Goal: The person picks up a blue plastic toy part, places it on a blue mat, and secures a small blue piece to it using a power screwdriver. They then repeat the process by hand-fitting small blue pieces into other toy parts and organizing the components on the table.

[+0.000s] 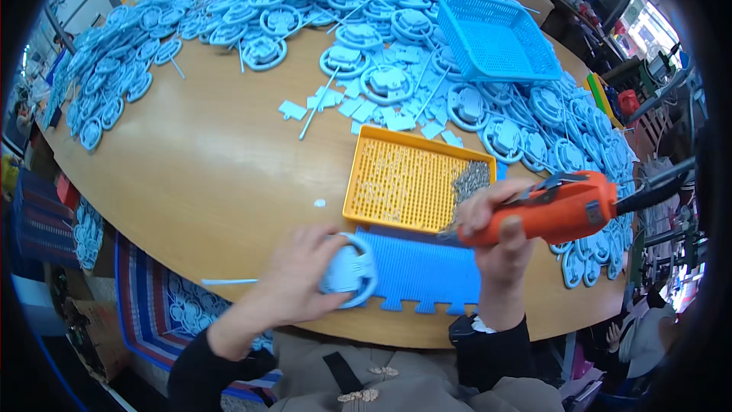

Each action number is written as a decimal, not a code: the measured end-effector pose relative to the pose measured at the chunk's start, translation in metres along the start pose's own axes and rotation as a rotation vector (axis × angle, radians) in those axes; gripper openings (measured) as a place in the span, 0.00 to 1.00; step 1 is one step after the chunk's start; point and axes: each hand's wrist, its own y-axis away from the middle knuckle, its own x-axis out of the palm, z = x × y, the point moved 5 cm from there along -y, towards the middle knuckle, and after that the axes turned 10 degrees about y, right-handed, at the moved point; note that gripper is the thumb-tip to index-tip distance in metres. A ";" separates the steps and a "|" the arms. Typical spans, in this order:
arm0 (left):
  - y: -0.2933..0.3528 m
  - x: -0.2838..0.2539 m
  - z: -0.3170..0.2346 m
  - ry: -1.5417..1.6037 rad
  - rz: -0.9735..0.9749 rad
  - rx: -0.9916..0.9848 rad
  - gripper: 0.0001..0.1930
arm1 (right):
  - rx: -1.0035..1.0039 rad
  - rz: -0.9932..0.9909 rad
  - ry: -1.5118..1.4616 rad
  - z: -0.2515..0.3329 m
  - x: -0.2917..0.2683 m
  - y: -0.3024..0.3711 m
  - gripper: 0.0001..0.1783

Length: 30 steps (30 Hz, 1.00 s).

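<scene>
My left hand (296, 276) is closed on a light-blue round plastic part (357, 268) with a ring-shaped rim, over the left end of a blue ribbed foam mat (427, 267). A thin pale-blue rod (229, 281) sticks out left from behind that hand; where it joins is hidden. In my right hand (499, 238) is an orange electric screwdriver (560, 210), its tip pointing left at the near edge of a yellow tray (352, 183). Small metal screws (471, 178) lie heaped at the tray's right side, and others stand in rows in its holes.
Piles of light-blue round parts (282, 21) ring the table's far and right sides. A blue basket (499, 69) rests on them. Flat blue pieces (366, 111) lie beyond the tray. Below the left table edge stands a striped bag (137, 305) of parts. Other people sit farther off.
</scene>
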 end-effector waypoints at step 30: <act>-0.161 -0.074 0.010 0.009 -0.196 0.250 0.24 | -0.074 -0.269 0.182 -0.072 -0.065 -0.084 0.15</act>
